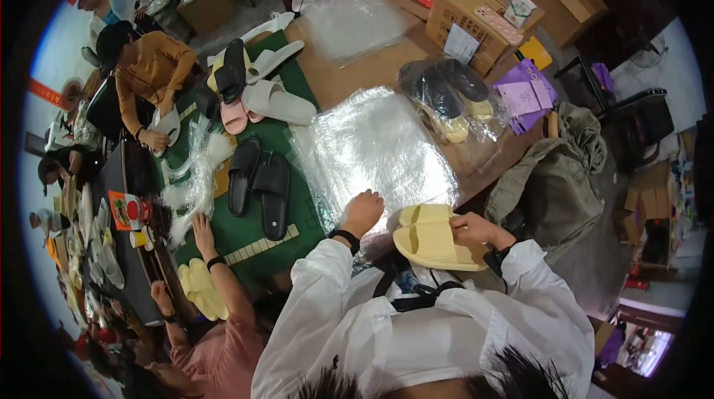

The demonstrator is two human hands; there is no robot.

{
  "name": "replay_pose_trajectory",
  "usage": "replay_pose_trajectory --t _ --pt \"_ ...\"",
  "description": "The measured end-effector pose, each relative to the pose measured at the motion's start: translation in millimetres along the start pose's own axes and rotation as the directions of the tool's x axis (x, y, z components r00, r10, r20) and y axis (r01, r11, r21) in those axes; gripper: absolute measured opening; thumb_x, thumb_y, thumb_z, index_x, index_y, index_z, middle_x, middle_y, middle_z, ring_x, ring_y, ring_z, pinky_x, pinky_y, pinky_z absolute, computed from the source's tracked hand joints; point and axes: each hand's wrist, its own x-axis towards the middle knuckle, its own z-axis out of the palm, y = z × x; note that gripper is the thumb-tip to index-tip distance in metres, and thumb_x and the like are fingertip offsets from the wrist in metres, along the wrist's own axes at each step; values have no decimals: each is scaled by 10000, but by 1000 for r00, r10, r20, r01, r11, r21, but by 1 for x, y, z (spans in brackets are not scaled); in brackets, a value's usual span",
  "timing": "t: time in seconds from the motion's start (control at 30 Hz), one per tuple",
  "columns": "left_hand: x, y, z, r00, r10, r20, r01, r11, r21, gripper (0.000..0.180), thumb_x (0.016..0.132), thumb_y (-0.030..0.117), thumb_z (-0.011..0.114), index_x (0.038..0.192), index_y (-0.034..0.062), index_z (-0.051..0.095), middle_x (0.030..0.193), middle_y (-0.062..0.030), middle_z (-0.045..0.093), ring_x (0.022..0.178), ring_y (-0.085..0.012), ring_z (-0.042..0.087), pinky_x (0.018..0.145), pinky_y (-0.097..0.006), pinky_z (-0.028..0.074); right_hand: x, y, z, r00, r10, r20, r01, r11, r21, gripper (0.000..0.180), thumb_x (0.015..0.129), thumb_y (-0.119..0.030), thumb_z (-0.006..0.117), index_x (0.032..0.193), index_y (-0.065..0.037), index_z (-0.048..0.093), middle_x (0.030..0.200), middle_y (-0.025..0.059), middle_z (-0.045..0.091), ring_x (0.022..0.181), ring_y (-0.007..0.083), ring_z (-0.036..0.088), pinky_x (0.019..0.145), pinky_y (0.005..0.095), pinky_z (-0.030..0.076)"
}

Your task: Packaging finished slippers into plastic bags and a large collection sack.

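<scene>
A pair of pale yellow slide slippers (pixel 428 239), laid one against the other, is held by my right hand (pixel 476 229) in front of my body. The fingers of that hand are closed round the slippers at their right side. My left hand (pixel 363 211) has its fingers curled at the near edge of a stack of clear plastic bags (pixel 379 146). It appears to pinch a bag there, though the fingertips are partly hidden. Loose film shows just below that hand, near the slippers.
Black slippers (pixel 269 194) lie on a green mat (pixel 297 213) at left, with grey slippers (pixel 279 101) beyond. Bagged dark slippers (pixel 446 94), a purple bag (pixel 524 94) and a cardboard box (pixel 476 20) stand at right. A co-worker in pink (pixel 216 354) reaches in close by.
</scene>
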Motion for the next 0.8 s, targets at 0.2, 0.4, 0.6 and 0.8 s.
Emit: replay_pose_trajectory --t 0.2,0.4,0.6,0.8 --pt "-6 4 -3 993 -63 99 70 996 -63 275 766 69 493 1041 68 496 843 -93 538 769 -262 557 649 -367 473 -14 18 10 995 33 -89 -32 999 6 175 709 -36 567 873 9 609 755 36 588 722 90 500 660 240 420" --pt "-3 7 -16 985 -119 -124 108 990 -88 60 787 110 511 794 73 558 715 -86 540 688 -269 547 601 -372 468 -20 -11 17 990 52 -133 -42 996 74 156 741 -66 586 879 2 617 748 32 606 703 90 504 663 234 420" --pt "6 22 -10 866 -494 -71 453 838 -303 110 844 140 490 798 54 542 730 -151 586 679 -349 558 593 -434 450 -7 -18 20 992 25 -126 -23 1000 18 151 772 -67 570 900 -18 634 756 5 630 716 68 508 683 229 427" --pt "11 20 -16 827 -478 -296 437 878 -195 149 828 207 516 811 60 531 730 -135 579 696 -327 559 606 -426 423 16 -19 24 990 -55 -133 68 993 92 178 775 -90 583 938 -31 626 777 39 621 707 81 510 669 231 425"
